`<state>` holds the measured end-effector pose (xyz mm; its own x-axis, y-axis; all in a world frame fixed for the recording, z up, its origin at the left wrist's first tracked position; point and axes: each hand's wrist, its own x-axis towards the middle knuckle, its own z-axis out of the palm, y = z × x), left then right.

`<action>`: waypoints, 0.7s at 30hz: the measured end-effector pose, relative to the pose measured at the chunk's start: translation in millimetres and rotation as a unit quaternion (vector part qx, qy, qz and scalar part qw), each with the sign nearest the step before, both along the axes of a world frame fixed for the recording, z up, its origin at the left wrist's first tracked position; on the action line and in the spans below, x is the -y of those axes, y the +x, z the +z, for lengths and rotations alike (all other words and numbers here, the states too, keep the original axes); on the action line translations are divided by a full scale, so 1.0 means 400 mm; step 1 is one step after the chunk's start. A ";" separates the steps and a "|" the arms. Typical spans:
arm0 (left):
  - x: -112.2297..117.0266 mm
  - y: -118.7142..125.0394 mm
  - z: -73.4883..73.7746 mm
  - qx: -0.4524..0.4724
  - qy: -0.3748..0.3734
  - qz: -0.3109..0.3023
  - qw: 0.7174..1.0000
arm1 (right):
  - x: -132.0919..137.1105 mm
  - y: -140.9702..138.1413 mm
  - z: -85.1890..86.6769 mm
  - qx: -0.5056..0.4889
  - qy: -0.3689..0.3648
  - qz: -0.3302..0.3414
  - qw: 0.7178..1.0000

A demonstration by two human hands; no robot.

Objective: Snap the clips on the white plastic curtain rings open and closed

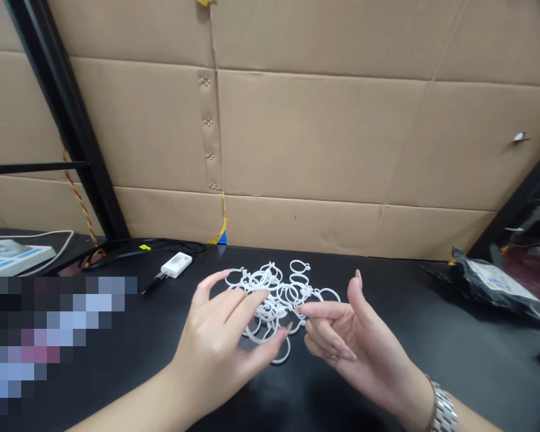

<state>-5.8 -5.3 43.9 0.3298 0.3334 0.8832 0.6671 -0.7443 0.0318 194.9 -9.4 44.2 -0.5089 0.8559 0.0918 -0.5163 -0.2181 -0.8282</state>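
Observation:
A loose pile of white plastic rings, each with a small knob or loop on it, lies on the black table. My left hand reaches over the pile's left and near side, its fingers spread and its thumb apart from them. Several rings show in the gap between thumb and fingers, and none is plainly gripped. At the right edge of the pile is my right hand, palm turned inward. Its thumb points up, its index finger stretches toward the rings, and its other fingers are loosely bent with nothing visible in them.
A white plug adapter lies behind my left hand. Further left are a power strip and cables. A black plastic package with a white label rests at the right. Cardboard stands upright along the table's back, between black metal posts.

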 end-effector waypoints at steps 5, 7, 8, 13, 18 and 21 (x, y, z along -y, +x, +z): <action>0.004 0.000 0.001 0.003 -0.016 -0.029 0.999 | -0.001 0.004 -0.006 0.042 0.042 -0.035 0.998; 0.005 0.002 0.000 0.000 -0.019 -0.041 0.999 | 0.000 0.009 -0.010 0.121 0.105 -0.092 0.983; 0.005 0.003 -0.002 0.000 -0.019 -0.048 0.999 | 0.001 0.012 -0.011 0.173 0.147 -0.131 0.965; 0.009 0.008 -0.014 0.017 -0.015 -0.081 0.996 | 0.017 0.029 -0.018 0.362 0.401 -0.259 0.801; 0.012 0.006 -0.018 0.020 -0.016 -0.093 0.995 | 0.042 0.020 -0.017 0.315 0.414 -0.241 0.819; 0.012 0.007 -0.014 0.040 -0.015 -0.085 0.995 | 0.047 -0.001 0.004 0.126 0.209 -0.200 0.949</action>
<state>-3.1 -10.0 38.2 0.3135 0.3047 0.8994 0.5253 -0.8447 0.1031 194.6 -28.0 45.6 -0.2021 0.9004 0.3852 -0.2629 0.3290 -0.9070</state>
